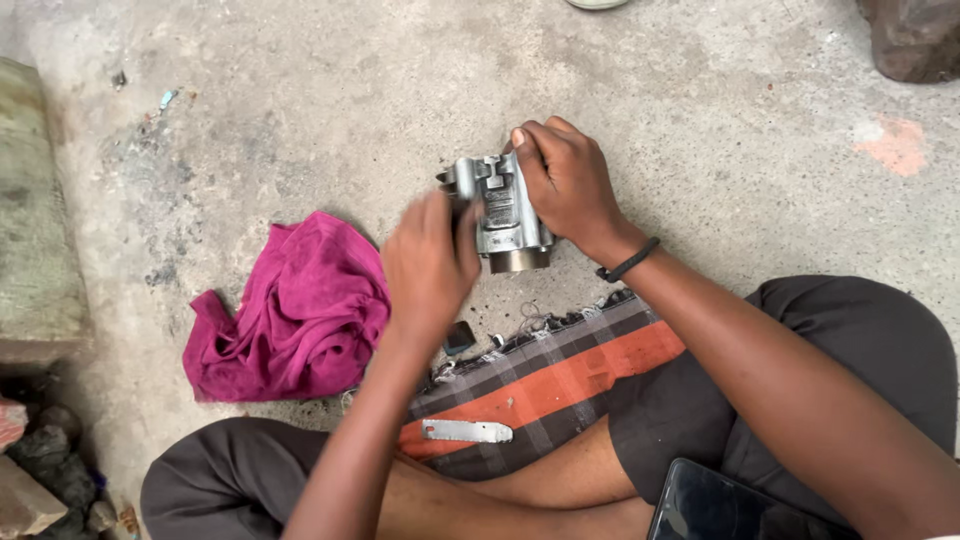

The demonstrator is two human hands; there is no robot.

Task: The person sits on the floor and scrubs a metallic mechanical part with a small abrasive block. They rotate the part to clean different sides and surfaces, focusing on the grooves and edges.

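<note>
Gripping metal cylinder: right hand fingers wrapped tight

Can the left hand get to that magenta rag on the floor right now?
Probably yes. The left hand is at the metal engine cylinder, close to the magenta rag, with only bare concrete floor between them. It looks motion-blurred, so its grip is unclear.

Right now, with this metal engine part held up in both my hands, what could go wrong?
The right hand alone seems to grip the metal cylinder part; the blurred left hand is moving against it, so it might slip onto the concrete floor. The small metal blade on the striped cloth lies near your legs and could nick them. The phone might slide off your thigh.
</note>
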